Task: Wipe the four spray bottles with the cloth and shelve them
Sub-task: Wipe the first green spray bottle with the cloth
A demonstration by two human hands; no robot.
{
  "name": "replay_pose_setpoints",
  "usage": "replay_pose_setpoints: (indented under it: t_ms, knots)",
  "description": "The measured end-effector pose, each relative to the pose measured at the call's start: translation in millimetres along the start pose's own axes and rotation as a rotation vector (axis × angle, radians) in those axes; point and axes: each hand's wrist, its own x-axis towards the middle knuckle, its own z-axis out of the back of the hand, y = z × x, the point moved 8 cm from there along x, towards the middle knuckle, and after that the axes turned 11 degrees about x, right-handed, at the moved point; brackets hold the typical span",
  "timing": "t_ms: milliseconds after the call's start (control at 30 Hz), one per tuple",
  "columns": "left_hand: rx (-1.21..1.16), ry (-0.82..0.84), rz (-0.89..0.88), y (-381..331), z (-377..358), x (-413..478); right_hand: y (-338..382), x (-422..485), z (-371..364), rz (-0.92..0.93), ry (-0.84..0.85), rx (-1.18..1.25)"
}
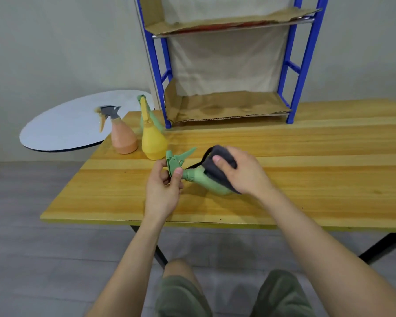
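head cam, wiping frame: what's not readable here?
- Fourth bottle, head view: mostly hidden behind the yellow bottle; only some green shows.
- Green bottle body: partly covered by the cloth and right hand.
- Left hand grip at the trigger head: fingers hide the contact.
- Shelf rack top: cut by the frame edge.

Olive-green shorts [233,296], forearms bare, no sleeves visible

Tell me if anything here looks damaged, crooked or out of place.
The cardboard liners on the blue rack look rough: the edges are torn and uneven, and the upper sheet sags. Nothing is spilled. The green bottle lies sideways only because it is being wiped.
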Motion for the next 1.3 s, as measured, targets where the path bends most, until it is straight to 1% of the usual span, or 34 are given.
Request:
replay_pose_setpoints:
  t_ms: [33, 67, 100, 133, 200, 233, 267, 333, 400, 467, 500, 533, 600, 633, 667, 700, 767, 800, 833, 900, 967, 1033, 1067, 1167, 1200, 1233, 1300]
  knots:
    - [0.004, 0.0, 0.002, 0, 0, 0, -8, 0, 6, -0.056, -0.027, 0.056]
    - [0.011, 0.002, 0.001, -1, 0, -1, -11, -3, 9, -0.074, -0.04, 0.058]
    - [0.023, 0.005, -0.006, -3, -1, 0, -5, -6, 10, -0.035, -0.051, -0.002]
    - [0.037, 0.015, -0.021, -7, -4, 1, 7, -9, 7, 0.056, -0.053, -0.094]
    - [0.062, 0.04, -0.048, -14, -10, 2, 36, -17, -10, 0.248, 0.002, -0.283]
    - [0.071, 0.043, -0.054, -16, -11, 2, 43, -19, -18, 0.298, 0.035, -0.329]
    - [0.071, 0.042, -0.049, -16, -11, 1, 44, -18, -21, 0.304, 0.057, -0.319]
    - [0.054, 0.039, -0.012, -13, -9, 0, 32, -14, -10, 0.219, 0.033, -0.155]
    - [0.059, 0.035, 0.016, -12, -6, -2, 1, -10, 11, 0.05, -0.038, 0.042]
    - [0.081, 0.025, 0.034, -11, -3, -2, -36, -13, 32, -0.14, -0.086, 0.186]
    - [0.09, 0.02, 0.048, -12, -2, -1, -52, -18, 38, -0.204, -0.111, 0.25]
    - [0.098, 0.016, 0.066, -12, 0, 1, -63, -23, 45, -0.232, -0.152, 0.306]
    - [0.101, 0.01, 0.106, -13, 2, 6, -66, -33, 57, -0.177, -0.265, 0.357]
    - [0.107, 0.011, 0.12, -15, 2, 9, -58, -36, 59, -0.11, -0.294, 0.35]
    - [0.119, 0.015, 0.125, -19, 0, 10, -44, -36, 57, -0.022, -0.288, 0.321]
    - [0.134, 0.017, 0.123, -25, -4, 11, -25, -34, 51, 0.088, -0.238, 0.255]
    - [0.18, 0.008, 0.11, -36, -10, 13, 10, -30, 23, 0.277, -0.06, 0.013]
    - [0.2, 0.001, 0.11, -41, -11, 14, 17, -29, 11, 0.313, 0.002, -0.089]
    - [0.205, -0.008, 0.119, -44, -12, 15, 18, -27, 5, 0.312, 0.021, -0.122]
    - [0.158, -0.016, 0.133, -49, -11, 13, 8, -25, 12, 0.263, -0.028, 0.002]
    - [0.13, -0.009, 0.07, -58, -11, 10, -4, -20, 22, 0.198, -0.074, 0.128]
    - [0.186, 0.052, -0.055, -71, -15, 8, -13, -10, 25, 0.125, -0.039, 0.197]
    - [0.234, 0.118, -0.125, -76, -17, 8, -17, -4, 25, 0.08, -0.007, 0.226]
    - [0.368, 0.393, -0.3, -79, -23, 3, -29, 7, 27, -0.024, 0.058, 0.313]
    - [0.435, 0.412, -0.361, -79, -21, 2, -30, 8, 28, -0.042, 0.078, 0.336]
    - [0.513, 0.362, -0.416, -80, -18, 3, -30, 9, 29, -0.049, 0.095, 0.352]
    - [0.607, 0.199, -0.524, -86, -11, 8, -27, 11, 27, -0.057, 0.109, 0.368]
